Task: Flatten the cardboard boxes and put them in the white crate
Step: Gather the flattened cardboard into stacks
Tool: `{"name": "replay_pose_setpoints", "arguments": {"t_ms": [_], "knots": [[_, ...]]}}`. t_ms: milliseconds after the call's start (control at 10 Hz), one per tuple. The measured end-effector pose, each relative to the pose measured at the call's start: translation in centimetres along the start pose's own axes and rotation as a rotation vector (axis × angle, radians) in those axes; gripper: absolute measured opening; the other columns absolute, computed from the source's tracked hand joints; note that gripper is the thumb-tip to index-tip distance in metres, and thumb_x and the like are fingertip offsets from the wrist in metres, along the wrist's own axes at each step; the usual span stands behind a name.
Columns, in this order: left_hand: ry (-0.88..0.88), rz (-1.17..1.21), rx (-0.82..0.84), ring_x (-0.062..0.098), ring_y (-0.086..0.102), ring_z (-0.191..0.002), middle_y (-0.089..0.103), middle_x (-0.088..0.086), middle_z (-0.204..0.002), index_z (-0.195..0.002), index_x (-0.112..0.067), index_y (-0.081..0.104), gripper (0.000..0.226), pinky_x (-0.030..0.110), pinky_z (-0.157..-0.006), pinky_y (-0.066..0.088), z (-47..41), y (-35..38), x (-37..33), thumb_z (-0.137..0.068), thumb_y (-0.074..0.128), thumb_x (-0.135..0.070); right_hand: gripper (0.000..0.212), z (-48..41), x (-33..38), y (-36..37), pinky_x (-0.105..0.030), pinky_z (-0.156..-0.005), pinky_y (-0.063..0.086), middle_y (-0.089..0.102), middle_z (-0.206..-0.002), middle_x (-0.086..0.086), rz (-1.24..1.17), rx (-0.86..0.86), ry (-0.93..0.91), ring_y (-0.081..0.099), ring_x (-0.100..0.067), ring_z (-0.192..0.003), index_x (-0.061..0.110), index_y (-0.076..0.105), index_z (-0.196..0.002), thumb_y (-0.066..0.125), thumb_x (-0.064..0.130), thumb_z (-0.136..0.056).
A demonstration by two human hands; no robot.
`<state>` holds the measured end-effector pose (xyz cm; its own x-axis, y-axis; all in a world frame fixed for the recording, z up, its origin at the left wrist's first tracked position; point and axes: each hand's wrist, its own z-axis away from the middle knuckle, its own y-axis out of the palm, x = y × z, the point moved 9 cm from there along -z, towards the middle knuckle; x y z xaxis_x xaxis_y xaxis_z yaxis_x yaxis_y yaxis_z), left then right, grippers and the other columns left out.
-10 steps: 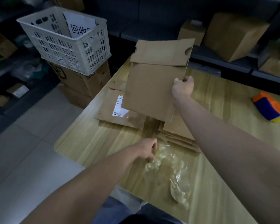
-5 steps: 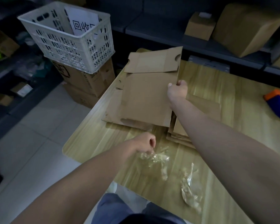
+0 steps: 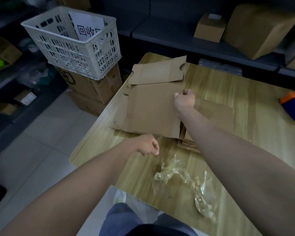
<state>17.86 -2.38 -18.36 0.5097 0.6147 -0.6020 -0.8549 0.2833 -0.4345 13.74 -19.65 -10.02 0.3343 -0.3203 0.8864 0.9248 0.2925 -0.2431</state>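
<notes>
The right hand (image 3: 184, 98) grips the flattened cardboard box (image 3: 152, 109) by its right edge, over the wooden table (image 3: 237, 89). The left hand (image 3: 148, 145) hangs loosely curled and empty. Supporting the near edge with it would likely keep the sheet flat on its way to the white crate (image 3: 66, 48) on the left.

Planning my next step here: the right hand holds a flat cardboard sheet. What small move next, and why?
Probably swing the cardboard sheet left toward the white crate: it already looks flat, the right hand grips its right edge, and the crate stands open-topped left of the table.
</notes>
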Motion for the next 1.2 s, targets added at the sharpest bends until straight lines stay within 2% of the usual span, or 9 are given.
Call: {"name": "replay_pose_setpoints", "arguments": {"t_ms": [100,200,300,400,500,700,900,1100,1200], "knots": [[-0.006,0.235,-0.115,0.009,0.059,-0.051,0.063,0.003,-0.065,-0.084,-0.004,0.066,0.015,0.018,-0.047,0.049,1.3,-4.0,-0.2,-0.091,0.061,-0.016,0.029,-0.1,-0.2,-0.4,-0.027,-0.072,0.038,0.056,-0.101,-0.009,-0.061,-0.015,0.012,0.048,-0.019,-0.082,0.008,0.049,-0.123,0.051,0.013,-0.095],[-0.021,0.409,-0.62,0.013,0.045,-0.043,0.052,0.002,-0.055,-0.065,-0.01,0.058,0.031,0.021,-0.047,0.036,2.8,-11.1,1.8,-0.091,0.061,-0.028,0.03,-0.1,-1.3,-0.5,-0.028,-0.078,0.04,0.06,-0.108,-0.008,-0.113,-0.029,0.085,0.05,-0.018,-0.087,0.007,0.05,-0.126,0.048,0.015,-0.097],[-0.097,0.275,-0.934,0.02,0.056,-0.076,0.061,0.005,-0.083,-0.082,-0.012,0.061,0.017,0.029,-0.068,0.042,3.6,-15.8,4.0,-0.091,0.059,-0.026,0.034,-0.5,-2.7,1.0,-0.03,-0.084,0.041,0.059,-0.112,-0.008,-0.108,-0.015,0.182,0.057,-0.023,-0.102,0.009,0.047,-0.132,0.046,0.016,-0.098],[-0.343,0.114,-0.85,0.034,0.038,-0.128,0.042,0.016,-0.139,-0.132,-0.008,0.048,0.052,0.044,-0.105,0.037,2.0,-16.8,7.1,-0.09,0.059,-0.037,0.038,-2.2,-3.2,2.6,-0.037,-0.09,0.046,0.055,-0.126,-0.017,0.112,0.014,0.072,0.055,-0.033,-0.113,0.002,0.046,-0.13,0.051,0.013,-0.094],[-0.416,0.219,-0.688,0.036,0.036,-0.133,0.035,0.018,-0.146,-0.142,-0.005,0.033,0.074,0.044,-0.107,0.036,-0.4,-17.0,10.1,-0.087,0.061,-0.046,0.043,-3.0,-4.4,4.4,-0.033,-0.089,0.044,0.055,-0.127,-0.01,0.129,0.008,0.12,0.054,-0.029,-0.115,0.007,0.044,-0.137,0.053,0.014,-0.095],[-0.379,0.444,-0.559,0.028,0.058,-0.106,0.061,0.01,-0.114,-0.115,-0.003,0.06,0.051,0.029,-0.082,0.042,-3.8,-17.3,13.0,-0.081,0.072,-0.039,0.052,-4.9,-7.0,6.9,-0.036,-0.094,0.045,0.05,-0.136,-0.012,0.273,0.018,0.261,0.05,-0.033,-0.12,0.011,0.043,-0.141,0.058,0.025,-0.093],[-0.399,0.453,-0.463,0.028,0.057,-0.112,0.061,0.009,-0.124,-0.118,-0.009,0.063,0.071,0.041,-0.099,0.046,-7.3,-17.6,15.3,-0.059,0.086,-0.041,0.067,-5.9,-8.8,9.1,-0.037,-0.099,0.045,0.051,-0.136,-0.015,0.394,0.082,0.331,0.049,-0.033,-0.123,0.003,0.04,-0.14,0.071,0.026,-0.085],[-0.345,0.086,-0.715,0.032,0.045,-0.122,0.05,0.011,-0.131,-0.125,-0.011,0.051,0.063,0.043,-0.103,0.036,-6.8,-22.6,13.7,-0.074,0.077,-0.038,0.029,-3.3,-9.9,10.6,-0.029,-0.058,0.046,0.06,-0.081,-0.01,0.8,0.45,0.496,0.058,-0.023,-0.068,0.004,0.053,-0.1,0.059,0.032,-0.094],[-0.476,0.089,-0.859,0.034,0.031,-0.13,0.034,0.014,-0.14,-0.134,-0.009,0.038,0.083,0.045,-0.105,0.027,-4.7,-24.2,13.9,-0.07,0.078,-0.045,0.037,-3.4,-8.2,9.9,-0.026,-0.055,0.045,0.054,-0.063,-0.006,1.035,0.513,0.519,0.054,-0.02,-0.057,0.008,0.05,-0.079,0.055,0.041,-0.095]]}}
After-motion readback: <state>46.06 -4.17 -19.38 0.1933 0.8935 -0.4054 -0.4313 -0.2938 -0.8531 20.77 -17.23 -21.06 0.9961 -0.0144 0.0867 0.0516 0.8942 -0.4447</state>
